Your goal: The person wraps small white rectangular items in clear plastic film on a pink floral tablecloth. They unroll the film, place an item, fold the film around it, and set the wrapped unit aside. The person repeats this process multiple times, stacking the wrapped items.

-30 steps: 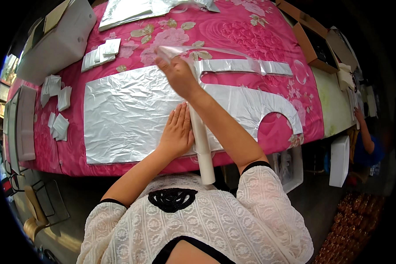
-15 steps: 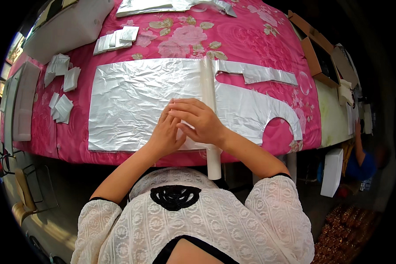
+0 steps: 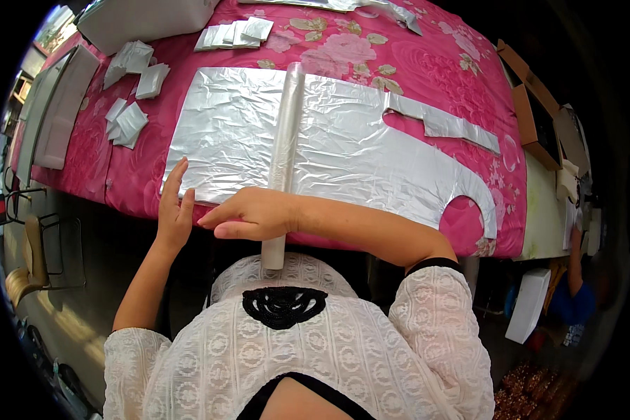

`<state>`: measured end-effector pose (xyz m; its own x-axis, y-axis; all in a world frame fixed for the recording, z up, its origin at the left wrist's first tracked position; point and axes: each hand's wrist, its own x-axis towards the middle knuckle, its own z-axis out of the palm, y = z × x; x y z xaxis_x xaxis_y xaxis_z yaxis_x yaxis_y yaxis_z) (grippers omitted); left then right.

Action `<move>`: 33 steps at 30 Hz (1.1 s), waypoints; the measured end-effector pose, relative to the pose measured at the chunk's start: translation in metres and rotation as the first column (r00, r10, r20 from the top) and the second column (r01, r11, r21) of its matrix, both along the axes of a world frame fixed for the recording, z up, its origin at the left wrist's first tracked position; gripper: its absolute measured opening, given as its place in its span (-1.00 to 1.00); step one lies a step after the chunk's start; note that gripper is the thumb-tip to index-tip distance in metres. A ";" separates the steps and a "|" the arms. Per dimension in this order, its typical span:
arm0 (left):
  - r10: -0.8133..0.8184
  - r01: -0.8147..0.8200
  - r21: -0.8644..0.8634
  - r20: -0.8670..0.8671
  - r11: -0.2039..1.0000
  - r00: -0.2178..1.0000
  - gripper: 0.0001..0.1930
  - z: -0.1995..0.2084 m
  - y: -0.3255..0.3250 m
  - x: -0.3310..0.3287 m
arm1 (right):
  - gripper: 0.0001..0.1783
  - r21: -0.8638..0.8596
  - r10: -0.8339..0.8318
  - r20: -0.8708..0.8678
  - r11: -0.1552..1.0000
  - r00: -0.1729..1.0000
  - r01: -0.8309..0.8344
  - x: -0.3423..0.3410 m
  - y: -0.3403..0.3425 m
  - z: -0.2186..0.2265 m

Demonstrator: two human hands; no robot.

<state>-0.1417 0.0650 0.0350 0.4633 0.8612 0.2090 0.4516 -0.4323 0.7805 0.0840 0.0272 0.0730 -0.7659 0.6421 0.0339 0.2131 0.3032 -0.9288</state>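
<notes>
A shiny silvery-white plastic film (image 3: 357, 147), cut with curved openings like an apron, lies spread and wrinkled on the table. Across it rests a pale, glossy roller tube (image 3: 285, 140), its near end jutting past the table's front edge. My left hand (image 3: 175, 210) is open at the film's near left corner, fingers pointing up and apart from the tube. Reaching over the near part of the tube, my right hand (image 3: 252, 213) has its fingers stretched toward the left hand and grips nothing. Whether its palm touches the tube or film is hidden.
Folded silvery packets (image 3: 129, 126) lie on the pink floral tablecloth (image 3: 343, 52) at left, with more packets (image 3: 234, 33) farther back. White bins (image 3: 143, 21) stand at the far left. An open cardboard box (image 3: 535, 122) sits at right; beyond it is another person's arm (image 3: 575, 262).
The roller tube has moved left across the film. My hands, close together over the film before, have parted and come nearer the front edge. The view has shifted too.
</notes>
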 end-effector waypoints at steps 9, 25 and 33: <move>0.162 -0.170 -0.080 -0.100 0.982 0.982 -0.50 -0.006 -0.031 -0.045 | -0.48 0.732 -0.358 0.156 0.667 0.920 0.135 -0.027 0.094 -0.043; 0.283 0.520 -0.746 0.650 0.416 0.705 -0.40 0.055 -0.027 -0.013 | -0.40 -0.794 -0.777 -0.490 0.585 0.395 0.166 -0.070 0.093 0.018; 0.165 0.265 -0.818 0.395 0.510 0.904 -0.52 0.046 -0.034 0.050 | -0.39 -0.738 -0.839 -0.440 0.541 0.320 0.403 -0.022 0.059 0.016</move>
<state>-0.0919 0.0306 0.0812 0.5765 0.6919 -0.4346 0.0312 0.5129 0.8579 0.0616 0.0862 0.0887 0.0431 0.9919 -0.1196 -0.6062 -0.0692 -0.7923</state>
